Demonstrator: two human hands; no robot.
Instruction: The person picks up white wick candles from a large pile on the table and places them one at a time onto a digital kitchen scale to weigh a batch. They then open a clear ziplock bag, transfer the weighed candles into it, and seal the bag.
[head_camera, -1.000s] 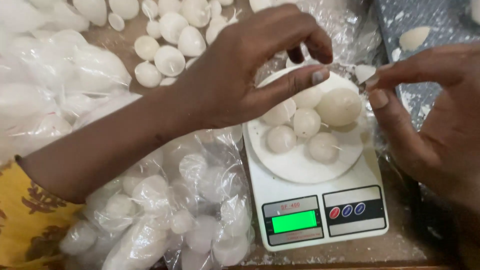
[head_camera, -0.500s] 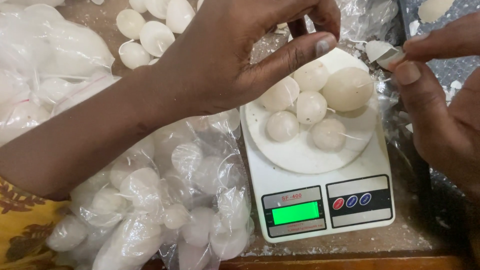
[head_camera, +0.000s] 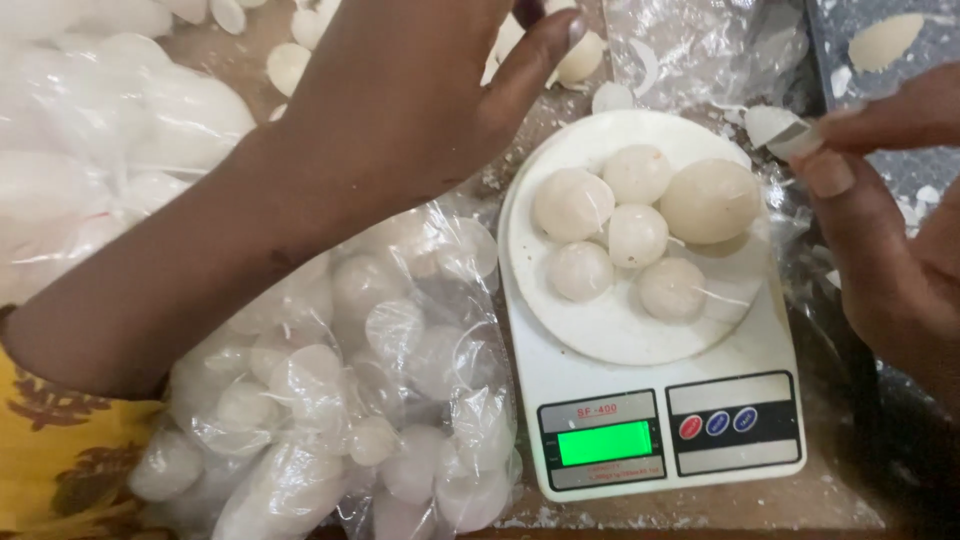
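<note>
1. At the three o'clock edge of the view: right hand (head_camera: 890, 260), thumb and forefinger pinched shut on a small white chip of pale solid material (head_camera: 778, 128), held just off the rim of the round white weighing plate (head_camera: 620, 340), apparently so a sliver can be added or kept back.
2. On that plate, toward one o'clock from the view's centre: six off-white, smooth round balls (head_camera: 640, 235), clustered and touching, the largest at the three o'clock side; bunched at the far half of the plate, leaving the near half bare.
3. Under the plate: white digital kitchen scale (head_camera: 640, 390), green lit display (head_camera: 604, 442) and a dark button panel (head_camera: 733, 424) facing six o'clock, turned so the reading can be seen from above.
4. Across the view from nine o'clock to twelve o'clock: left hand (head_camera: 400, 110), reaching over toward loose white balls on the brown wooden bench (head_camera: 830, 490); thumb extended, fingertips cut off by the top edge, so cannot tell whether open or holding anything.
5. At seven o'clock, touching the scale's left side: clear crinkled plastic bag (head_camera: 350, 400) stuffed with similar white balls, kept close at hand.
6. At eleven o'clock: more filled plastic bags (head_camera: 110, 130), heaped together.
7. At eight o'clock: yellow patterned sleeve (head_camera: 50, 450).
</note>
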